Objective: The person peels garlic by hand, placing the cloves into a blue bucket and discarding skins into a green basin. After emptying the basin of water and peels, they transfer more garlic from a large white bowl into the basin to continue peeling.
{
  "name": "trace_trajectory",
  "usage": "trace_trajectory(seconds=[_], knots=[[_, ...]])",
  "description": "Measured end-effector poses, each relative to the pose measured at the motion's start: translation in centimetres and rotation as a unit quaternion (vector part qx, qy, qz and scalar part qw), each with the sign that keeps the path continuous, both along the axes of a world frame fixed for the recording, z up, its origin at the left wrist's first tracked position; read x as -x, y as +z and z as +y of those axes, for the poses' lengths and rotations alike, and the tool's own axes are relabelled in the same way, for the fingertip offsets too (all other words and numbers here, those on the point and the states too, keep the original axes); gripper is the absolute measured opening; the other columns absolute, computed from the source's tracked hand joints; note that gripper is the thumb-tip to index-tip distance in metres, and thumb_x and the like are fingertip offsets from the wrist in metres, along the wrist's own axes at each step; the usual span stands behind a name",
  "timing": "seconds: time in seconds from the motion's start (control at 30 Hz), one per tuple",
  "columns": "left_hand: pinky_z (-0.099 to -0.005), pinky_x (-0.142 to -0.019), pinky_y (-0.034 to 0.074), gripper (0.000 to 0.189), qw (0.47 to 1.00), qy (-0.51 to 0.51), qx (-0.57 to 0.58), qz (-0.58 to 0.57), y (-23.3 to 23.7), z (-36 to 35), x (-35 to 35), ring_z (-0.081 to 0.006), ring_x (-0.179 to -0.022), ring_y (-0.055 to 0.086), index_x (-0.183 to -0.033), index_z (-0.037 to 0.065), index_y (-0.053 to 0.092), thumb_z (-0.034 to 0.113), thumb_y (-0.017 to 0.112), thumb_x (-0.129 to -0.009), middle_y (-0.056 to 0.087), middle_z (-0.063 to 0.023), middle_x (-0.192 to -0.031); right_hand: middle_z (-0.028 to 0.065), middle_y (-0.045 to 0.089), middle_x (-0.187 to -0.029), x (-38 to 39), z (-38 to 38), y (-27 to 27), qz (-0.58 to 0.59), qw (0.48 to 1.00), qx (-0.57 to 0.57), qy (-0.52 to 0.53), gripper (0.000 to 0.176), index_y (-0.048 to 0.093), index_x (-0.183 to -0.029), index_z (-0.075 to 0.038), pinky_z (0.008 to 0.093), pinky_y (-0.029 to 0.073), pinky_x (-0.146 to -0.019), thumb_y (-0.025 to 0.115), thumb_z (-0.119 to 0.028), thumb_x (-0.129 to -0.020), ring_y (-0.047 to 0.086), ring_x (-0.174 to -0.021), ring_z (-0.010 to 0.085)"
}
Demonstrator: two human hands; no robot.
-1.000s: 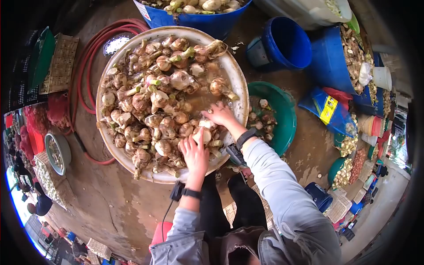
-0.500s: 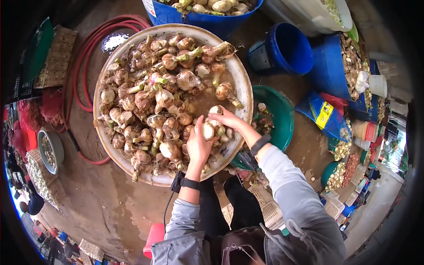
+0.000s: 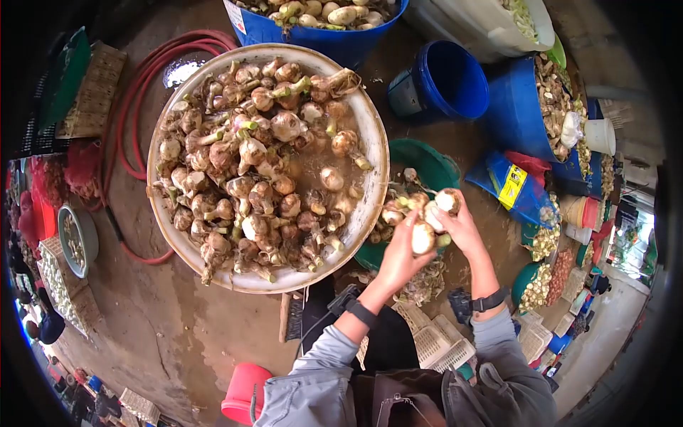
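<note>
Far left: a small grey bowl (image 3: 75, 238) is sitting on the wet concrete floor (image 3: 178, 320). Beside it a red hose (image 3: 139, 92) is curving around the left edge of the large white basin (image 3: 154, 192).

The basin is lying flat on the floor and is holding a heap of muddy garlic bulbs (image 3: 242, 185) with cut green stalks. Brown water is showing in its right part. Above it, a blue tub (image 3: 334, 39) is holding cleaner, paler bulbs.

Right of the basin, both hands are hovering over the near edge of a green basin (image 3: 435, 165), clear of the white basin's rim. The left hand (image 3: 402, 260) is curling upward, fingers pressed around a pale bulb (image 3: 422, 238) at its fingertips. The right hand (image 3: 466, 229) is just beside it, fingers closing on a second bulb (image 3: 447, 201), which is sitting slightly higher. The two bulbs are near each other; contact between them cannot be told. Each wrist is wearing a dark band, and grey sleeves are covering both forearms.

Further right: an empty blue bucket (image 3: 448, 75) is standing above the green basin. A blue barrel (image 3: 523, 107) is lying tipped and is holding trimmings. A blue bag with a yellow label (image 3: 514, 186) is resting below the barrel.
</note>
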State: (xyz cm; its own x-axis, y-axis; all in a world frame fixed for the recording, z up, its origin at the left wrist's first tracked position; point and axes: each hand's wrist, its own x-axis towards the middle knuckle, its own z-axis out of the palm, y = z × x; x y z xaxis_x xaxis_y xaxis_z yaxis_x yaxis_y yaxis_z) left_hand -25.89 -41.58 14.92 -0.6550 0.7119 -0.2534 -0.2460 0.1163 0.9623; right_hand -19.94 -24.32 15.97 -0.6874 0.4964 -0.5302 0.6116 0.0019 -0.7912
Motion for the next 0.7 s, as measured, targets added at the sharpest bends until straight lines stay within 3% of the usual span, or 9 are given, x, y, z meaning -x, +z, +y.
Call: trace_trajectory(seconds=[0.1,0.17,0.23,0.3,0.37,0.4,0.5,0.53,0.7], knots=[[-0.0461,-0.104,0.028,0.065,0.966,-0.057,0.076,0.239,-1.4,-0.6,1.6,-0.0421,-0.128,0.028,-0.124,0.008,0.048,0.019,0.075,-0.067,0.035,-0.0226,-0.135,0.0127,0.049,-0.122,-1.9,2.0,-1.6,-0.159,0.942,-0.250,0.157,0.058,0.040,-0.129,-0.011,0.0351,0.043,-0.093,0.066,-0.023,-0.078,0.053,-0.110,0.0274],[-0.0440,-0.099,0.033,0.050,0.971,0.094,0.121,0.185,-2.4,-1.9,6.0,-0.0376,-0.120,0.038,-0.116,0.004,0.054,0.016,0.069,-0.070,0.042,-0.0203,-0.128,0.0139,0.048,-0.125,0.9,1.5,-1.6,-0.165,0.860,-0.418,0.241,0.055,0.043,-0.127,-0.014,0.0381,0.045,-0.088,0.064,-0.026,-0.078,0.053,-0.108,0.0329],[-0.0390,-0.097,0.035,0.037,0.959,0.260,0.111,-0.021,-7.1,-3.2,10.4,-0.0327,-0.113,0.044,-0.115,0.001,0.052,0.014,0.056,-0.081,0.047,-0.0187,-0.121,0.0114,0.056,-0.115,7.2,-0.7,-1.1,-0.087,0.900,-0.365,0.221,0.044,0.051,-0.120,-0.013,0.0374,0.048,-0.082,0.062,-0.023,-0.079,0.056,-0.101,0.0307],[-0.0372,-0.101,0.029,0.049,0.940,0.288,0.179,-0.032,-9.8,-3.0,12.3,-0.0304,-0.121,0.037,-0.130,0.004,0.040,0.022,0.052,-0.086,0.038,-0.0184,-0.131,0.0086,0.060,-0.110,14.0,-3.1,-3.2,-0.023,0.925,-0.298,0.235,0.036,0.054,-0.117,-0.012,0.0360,0.050,-0.075,0.059,-0.022,-0.083,0.062,-0.088,0.0287],[-0.0377,-0.103,0.027,0.061,0.893,0.310,0.145,-0.294,-15.0,-2.0,13.5,-0.0301,-0.126,0.032,-0.136,0.006,0.032,0.032,0.053,-0.085,0.028,-0.0174,-0.140,0.0112,0.060,-0.108,20.5,-4.7,-7.9,0.099,0.870,-0.399,0.273,0.031,0.055,-0.114,-0.009,0.0363,0.046,-0.084,0.054,-0.018,-0.084,0.058,-0.097,0.0274],[-0.0390,-0.101,0.029,0.066,0.874,0.300,0.147,-0.353,-14.8,-1.7,14.3,-0.0232,-0.123,0.035,-0.140,0.012,0.027,0.039,0.052,-0.085,0.029,-0.0088,-0.139,0.0139,0.057,-0.113,23.3,-4.9,-10.5,0.130,0.854,-0.430,0.264,0.037,0.052,-0.118,-0.009,0.0366,0.043,-0.090,0.055,-0.021,-0.083,0.054,-0.104,0.0298],[-0.0432,-0.104,0.024,0.072,0.864,0.307,0.233,-0.324,-15.3,-0.4,16.0,-0.0232,-0.131,0.024,-0.143,0.014,0.023,0.046,0.050,-0.084,0.016,-0.0093,-0.145,0.0146,0.050,-0.124,27.9,-5.1,-15.3,-0.038,0.846,-0.448,0.286,0.047,0.049,-0.123,-0.010,0.0389,0.044,-0.090,0.057,-0.026,-0.080,0.053,-0.105,0.0317],[-0.0499,-0.107,0.012,0.072,0.869,0.283,0.226,-0.337,-15.6,-0.1,16.1,-0.0424,-0.135,0.002,-0.143,0.019,0.022,0.054,0.043,-0.085,0.007,-0.0196,-0.148,0.0146,0.050,-0.124,27.6,-5.1,-16.4,-0.041,0.846,-0.447,0.286,0.047,0.049,-0.123,-0.010,0.0389,0.044,-0.090,0.057,-0.026,-0.080,0.053,-0.105,0.0317],[-0.0485,-0.108,0.012,0.072,0.883,0.264,0.197,-0.334,-13.7,-1.4,14.5,-0.0400,-0.136,0.000,-0.143,0.017,0.021,0.055,0.042,-0.085,0.003,-0.0169,-0.150,0.0173,0.046,-0.128,24.0,-5.3,-16.0,-0.156,0.915,-0.247,0.280,0.058,0.043,-0.130,-0.017,0.0410,0.040,-0.095,0.053,-0.045,-0.080,0.051,-0.109,0.0368]])
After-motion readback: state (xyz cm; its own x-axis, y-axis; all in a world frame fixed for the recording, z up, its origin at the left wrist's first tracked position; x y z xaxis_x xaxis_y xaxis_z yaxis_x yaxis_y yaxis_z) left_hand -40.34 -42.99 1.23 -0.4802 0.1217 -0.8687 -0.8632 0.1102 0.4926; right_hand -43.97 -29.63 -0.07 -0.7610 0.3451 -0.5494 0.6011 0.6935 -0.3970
